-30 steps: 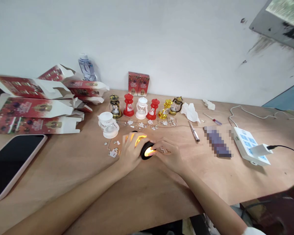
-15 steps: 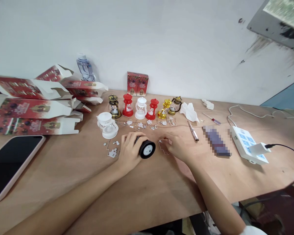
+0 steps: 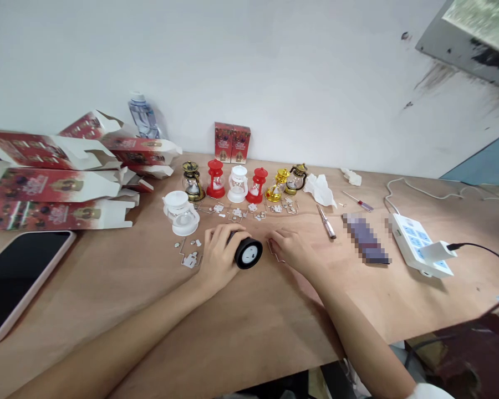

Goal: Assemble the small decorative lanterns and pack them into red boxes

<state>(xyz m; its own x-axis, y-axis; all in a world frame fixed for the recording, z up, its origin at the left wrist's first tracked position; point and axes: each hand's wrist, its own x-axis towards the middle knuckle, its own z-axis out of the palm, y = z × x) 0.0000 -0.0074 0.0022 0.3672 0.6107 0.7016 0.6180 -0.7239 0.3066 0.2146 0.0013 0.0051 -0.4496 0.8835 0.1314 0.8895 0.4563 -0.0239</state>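
My left hand [image 3: 221,252] is wrapped round a black toy lantern lying on its side. Its round black base [image 3: 248,254], with a whitish disc in the middle, faces me. To its right, my right hand [image 3: 290,247] is lowered to the table with fingers curled together over a thin bent wire handle [image 3: 276,254]. What lies between those fingertips is hidden. Left of my left hand are another wire handle, small round cells and a white plastic piece [image 3: 190,260]. Behind them stands a white lantern [image 3: 181,215] with its clear globe facing forward.
A row of small lanterns, including a red one [image 3: 215,180], stands behind loose parts. Opened red boxes [image 3: 58,185] and a phone [image 3: 23,282] lie left. On the right are a screwdriver [image 3: 326,223], crumpled tissue [image 3: 318,190], a blurred dark object [image 3: 366,238] and a power strip [image 3: 422,244].
My right hand has shifted slightly left, its fingers drawing in over the wire handle and covering more of it. My left hand still holds the black lantern in the same place.
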